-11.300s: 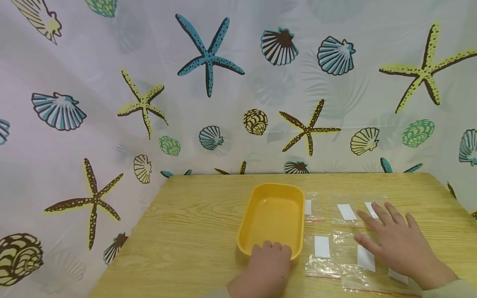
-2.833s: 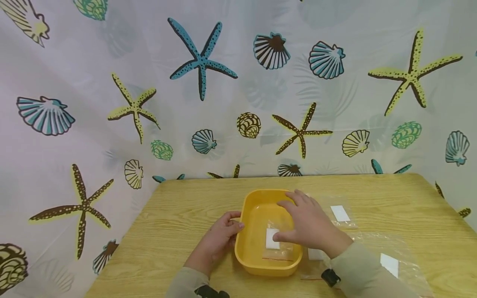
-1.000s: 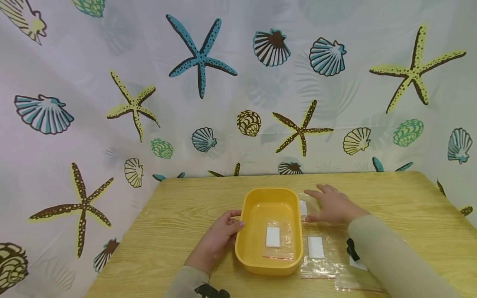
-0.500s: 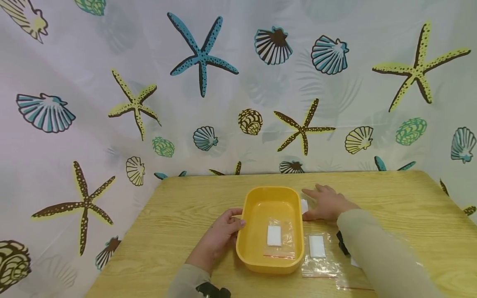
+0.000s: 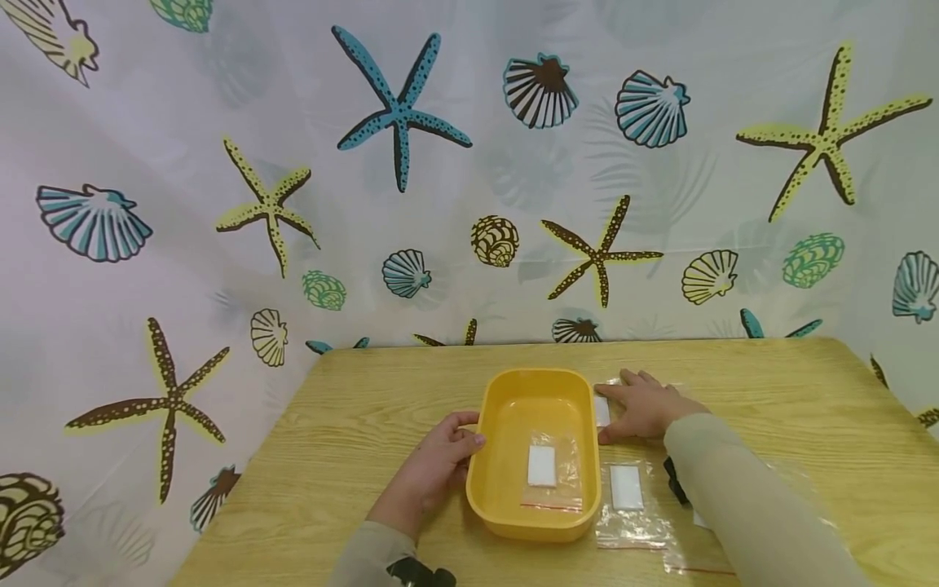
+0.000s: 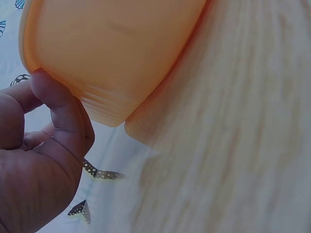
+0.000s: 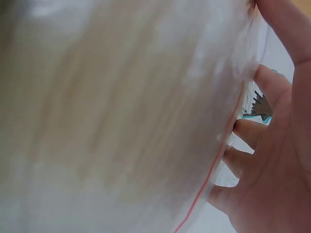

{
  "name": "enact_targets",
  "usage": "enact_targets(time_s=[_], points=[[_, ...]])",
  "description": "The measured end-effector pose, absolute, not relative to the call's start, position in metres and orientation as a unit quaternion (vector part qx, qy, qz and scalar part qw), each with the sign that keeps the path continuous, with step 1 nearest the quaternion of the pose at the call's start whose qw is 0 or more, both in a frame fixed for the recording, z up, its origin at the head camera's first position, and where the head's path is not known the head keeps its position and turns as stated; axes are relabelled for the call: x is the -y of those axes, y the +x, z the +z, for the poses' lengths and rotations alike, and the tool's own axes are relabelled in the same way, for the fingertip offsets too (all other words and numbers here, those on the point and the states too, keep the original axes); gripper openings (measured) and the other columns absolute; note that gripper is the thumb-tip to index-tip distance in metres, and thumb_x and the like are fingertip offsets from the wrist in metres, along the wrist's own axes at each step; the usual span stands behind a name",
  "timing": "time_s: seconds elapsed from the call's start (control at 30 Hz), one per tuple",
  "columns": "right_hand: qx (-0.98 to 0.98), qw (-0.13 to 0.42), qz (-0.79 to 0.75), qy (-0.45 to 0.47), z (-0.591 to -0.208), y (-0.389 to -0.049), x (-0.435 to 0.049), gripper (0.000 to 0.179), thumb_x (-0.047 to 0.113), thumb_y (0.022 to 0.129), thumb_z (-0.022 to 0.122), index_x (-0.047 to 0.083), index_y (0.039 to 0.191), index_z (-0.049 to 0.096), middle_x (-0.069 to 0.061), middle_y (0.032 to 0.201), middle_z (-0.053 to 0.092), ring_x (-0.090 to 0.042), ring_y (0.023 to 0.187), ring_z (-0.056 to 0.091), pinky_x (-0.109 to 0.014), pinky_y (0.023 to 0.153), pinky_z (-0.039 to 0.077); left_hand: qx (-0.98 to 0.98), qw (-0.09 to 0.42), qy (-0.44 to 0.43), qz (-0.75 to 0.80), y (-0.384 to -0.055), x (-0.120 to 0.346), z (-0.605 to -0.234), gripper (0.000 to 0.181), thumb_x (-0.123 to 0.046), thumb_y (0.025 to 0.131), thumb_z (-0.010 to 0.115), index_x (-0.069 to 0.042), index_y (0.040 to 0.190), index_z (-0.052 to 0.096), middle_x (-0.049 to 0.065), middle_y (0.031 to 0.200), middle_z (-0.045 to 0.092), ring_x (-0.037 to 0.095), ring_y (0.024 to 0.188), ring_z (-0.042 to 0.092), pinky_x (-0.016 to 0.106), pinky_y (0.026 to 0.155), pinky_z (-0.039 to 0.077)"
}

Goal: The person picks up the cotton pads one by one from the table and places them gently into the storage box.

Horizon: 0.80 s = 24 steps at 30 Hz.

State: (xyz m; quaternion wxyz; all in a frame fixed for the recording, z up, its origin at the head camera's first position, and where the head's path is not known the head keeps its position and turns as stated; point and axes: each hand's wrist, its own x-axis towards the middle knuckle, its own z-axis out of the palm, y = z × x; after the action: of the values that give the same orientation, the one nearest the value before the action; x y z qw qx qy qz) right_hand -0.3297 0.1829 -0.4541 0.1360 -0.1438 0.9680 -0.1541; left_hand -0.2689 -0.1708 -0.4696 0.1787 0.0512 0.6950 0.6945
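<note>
My left hand grips the left rim of a yellow plastic tub, its thumb on the rim in the left wrist view. Inside the tub lies a clear zip bag with a white card and a red seal line. Beyond the tub's right side, my right hand is spread low over another clear zip bag, partly hidden beneath it. In the right wrist view, the fingers touch a zip bag near its red seal line.
A third zip bag with a white card lies right of the tub on the wooden table. Another bag is partly hidden under the right sleeve. A curtain printed with shells and starfish hangs behind.
Since 2.8 s ago the right hand has moved from above the tub to the bag at the back right. It has since lowered onto it. The left hand stays on the tub.
</note>
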Motion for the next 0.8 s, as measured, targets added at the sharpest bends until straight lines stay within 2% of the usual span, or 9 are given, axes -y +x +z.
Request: enact_targets(time_s=[0.4, 0.8], points=[[-0.966, 0.134, -0.165, -0.150, -0.4475, -0.3253, -0.1851, 0.096, 0.068, 0.075, 0.076, 0.025, 0.155, 0.044, -0.024, 0.163, 0.022, -0.050, 0.148, 0.015, -0.077, 0.109, 0.013, -0.693, 0.180, 0.053, 0.696, -0.2679, 0.1706, -0.4697, 0.047, -0.017, 0.104, 0.059, -0.005, 0.146, 0.042, 0.020, 0.113, 0.061, 0.022, 0.084, 0.063, 0.030, 0.068, 0.056], [-0.963, 0.116, -0.187, -0.153, -0.4554, -0.3327, -0.1867, 0.083, 0.066, 0.075, 0.079, 0.022, 0.142, 0.057, -0.026, 0.160, 0.027, -0.051, 0.146, 0.020, -0.081, 0.104, 0.015, -0.696, 0.174, 0.059, 0.694, -0.2697, 0.1717, -0.4709, 0.047, -0.017, 0.103, 0.060, -0.004, 0.145, 0.043, 0.017, 0.109, 0.062, 0.019, 0.081, 0.063, 0.028, 0.064, 0.053]])
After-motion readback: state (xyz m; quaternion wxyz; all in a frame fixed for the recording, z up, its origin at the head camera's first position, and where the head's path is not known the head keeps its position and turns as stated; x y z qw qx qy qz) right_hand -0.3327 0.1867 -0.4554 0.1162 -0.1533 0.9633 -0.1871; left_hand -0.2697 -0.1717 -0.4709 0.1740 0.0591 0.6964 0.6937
